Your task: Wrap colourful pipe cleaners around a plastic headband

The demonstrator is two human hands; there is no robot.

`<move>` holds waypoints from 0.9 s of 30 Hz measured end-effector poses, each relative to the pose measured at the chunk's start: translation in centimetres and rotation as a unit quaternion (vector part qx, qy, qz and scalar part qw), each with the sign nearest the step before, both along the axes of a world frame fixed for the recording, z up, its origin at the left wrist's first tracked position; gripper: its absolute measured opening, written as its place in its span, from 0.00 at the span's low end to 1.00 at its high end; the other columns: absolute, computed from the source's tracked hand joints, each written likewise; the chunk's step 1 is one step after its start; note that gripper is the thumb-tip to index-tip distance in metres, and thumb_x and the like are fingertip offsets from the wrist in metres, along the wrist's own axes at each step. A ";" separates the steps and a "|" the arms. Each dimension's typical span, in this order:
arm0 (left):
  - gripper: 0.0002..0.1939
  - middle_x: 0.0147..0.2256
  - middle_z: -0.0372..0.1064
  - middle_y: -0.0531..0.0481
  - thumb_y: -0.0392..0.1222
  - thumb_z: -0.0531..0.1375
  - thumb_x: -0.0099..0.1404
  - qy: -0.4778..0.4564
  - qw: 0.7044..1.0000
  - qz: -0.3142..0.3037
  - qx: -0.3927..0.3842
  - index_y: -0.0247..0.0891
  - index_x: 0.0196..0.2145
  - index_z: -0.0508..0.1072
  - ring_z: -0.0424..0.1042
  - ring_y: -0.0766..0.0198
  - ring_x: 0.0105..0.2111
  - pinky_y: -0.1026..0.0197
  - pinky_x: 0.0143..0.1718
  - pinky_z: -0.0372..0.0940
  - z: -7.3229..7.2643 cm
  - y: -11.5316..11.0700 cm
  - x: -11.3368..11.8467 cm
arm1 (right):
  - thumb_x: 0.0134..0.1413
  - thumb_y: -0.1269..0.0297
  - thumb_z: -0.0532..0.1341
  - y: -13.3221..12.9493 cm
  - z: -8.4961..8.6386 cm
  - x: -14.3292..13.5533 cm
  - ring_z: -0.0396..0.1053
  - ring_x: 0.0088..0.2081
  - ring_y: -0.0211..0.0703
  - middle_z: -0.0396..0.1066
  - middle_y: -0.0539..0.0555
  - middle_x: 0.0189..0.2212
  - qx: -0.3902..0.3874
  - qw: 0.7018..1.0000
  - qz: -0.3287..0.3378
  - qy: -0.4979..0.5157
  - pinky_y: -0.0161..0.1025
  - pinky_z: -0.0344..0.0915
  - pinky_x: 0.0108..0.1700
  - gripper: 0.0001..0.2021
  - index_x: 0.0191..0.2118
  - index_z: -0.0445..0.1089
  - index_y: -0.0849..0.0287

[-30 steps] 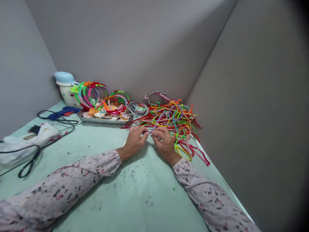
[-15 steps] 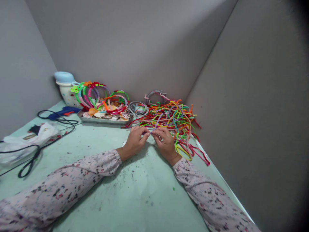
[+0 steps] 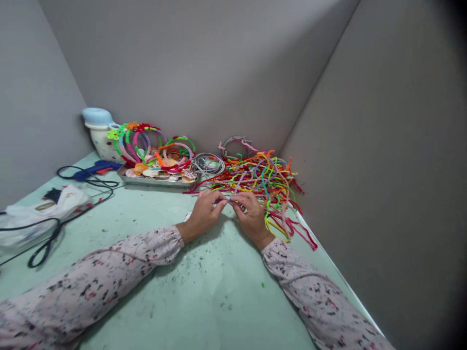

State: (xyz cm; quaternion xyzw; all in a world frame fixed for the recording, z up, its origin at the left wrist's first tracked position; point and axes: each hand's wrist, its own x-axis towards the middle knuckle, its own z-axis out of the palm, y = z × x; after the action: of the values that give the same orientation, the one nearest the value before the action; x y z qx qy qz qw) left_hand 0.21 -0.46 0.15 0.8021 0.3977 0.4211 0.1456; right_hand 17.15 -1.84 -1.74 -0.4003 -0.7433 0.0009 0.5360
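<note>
Looping over a white plastic bag [image 3: 27, 214], a black cable [image 3: 59, 225] clutters my far left. Right of the shell-filled tray [image 3: 160, 183], my left hand [image 3: 203, 213] and right hand [image 3: 251, 217] pinch a purple pipe cleaner [image 3: 229, 200] between thumbs and fingertips, before a tangled, many-coloured pile [image 3: 262, 175] crowding my right knuckles.
</note>
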 end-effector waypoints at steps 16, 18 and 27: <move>0.07 0.31 0.70 0.51 0.41 0.55 0.66 0.009 1.000 0.002 0.005 0.39 0.32 0.70 0.65 0.60 0.35 0.55 0.42 0.57 0.1 -0.1 -0.1 | 0.58 0.65 0.59 -0.1 0.2 -0.1 0.69 0.41 0.43 0.68 0.55 0.38 -0.028 0.999 -0.012 -0.009 0.43 0.69 0.44 0.07 0.40 0.73 0.54; 0.07 0.32 0.70 0.51 0.41 0.55 0.65 0.010 1.000 0.001 0.007 0.39 0.32 0.70 0.65 0.60 0.35 0.55 0.42 0.57 0.0 0.0 -0.1 | 0.58 0.65 0.59 -0.1 0.2 -0.1 0.69 0.41 0.43 0.68 0.55 0.38 -0.036 0.999 -0.011 -0.011 0.42 0.69 0.44 0.07 0.40 0.73 0.55; 0.07 0.32 0.70 0.50 0.41 0.55 0.65 0.022 1.000 0.004 0.017 0.38 0.32 0.71 0.65 0.60 0.36 0.56 0.42 0.57 -0.1 0.1 -0.1 | 0.58 0.66 0.58 -0.1 0.2 -0.1 0.68 0.42 0.44 0.68 0.56 0.38 -0.056 0.998 -0.004 -0.024 0.42 0.68 0.43 0.06 0.39 0.71 0.57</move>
State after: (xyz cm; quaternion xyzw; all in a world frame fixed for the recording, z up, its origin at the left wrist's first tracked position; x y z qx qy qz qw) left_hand 0.12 -0.37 0.01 0.8123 0.3965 0.4101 0.1216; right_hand 17.07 -1.92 -1.59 -0.4329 -0.7531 0.0308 0.4945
